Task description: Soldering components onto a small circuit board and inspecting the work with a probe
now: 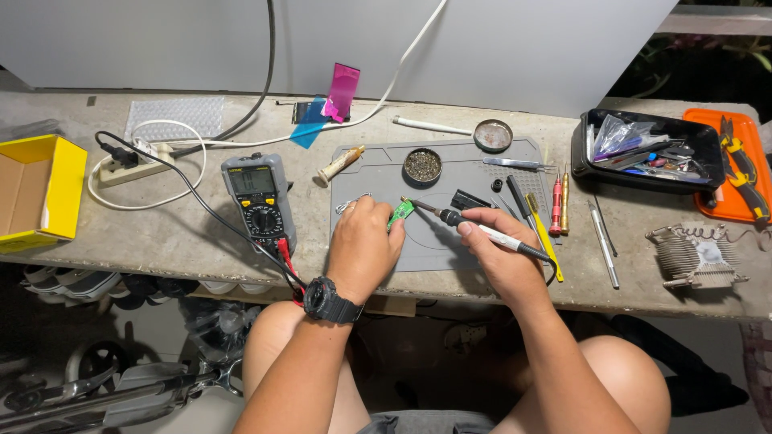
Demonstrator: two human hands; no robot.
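- Knees, bare, at the bottom edge of the view, pushed under a worn concrete bench (161,241); black wristwatch (328,300) on the left wrist.
- Left hand (363,245) curled palm-down on a grey work mat (450,253), fingers pressed together and pinning a small green circuit board (400,213) against the mat (only one corner of the board peeking out past the fingertips, the rest hidden).
- Right hand (503,253) closed in a pen grip around a slim soldering iron (474,227), cord trailing off behind the wrist.
- Iron's long axis slanting from lower right up to upper left, tip ending just beside the board's exposed corner; contact or a hair of gap, cannot tell.
- Board lying up and to the left of the right hand, right at the left fingertips, so the left hand far nearer to it.
- Left of the mat, a grey and yellow multimeter (259,201) with red and black leads running off the front edge.
- Right of the mat, red and yellow screwdrivers (556,205) and thin metal picks side by side; further right, a finned metal heatsink (698,255).
- Further back on the mat, a round tin of brass cleaning wool (422,165).
- Far left, an open yellow cardboard box (40,193) and a white power strip (137,165); far right, a black tray (647,149) of small parts beside an orange tray with pliers.
- Beyond the bench, a plain pale wall with cables hanging down (dim storage clutter below).
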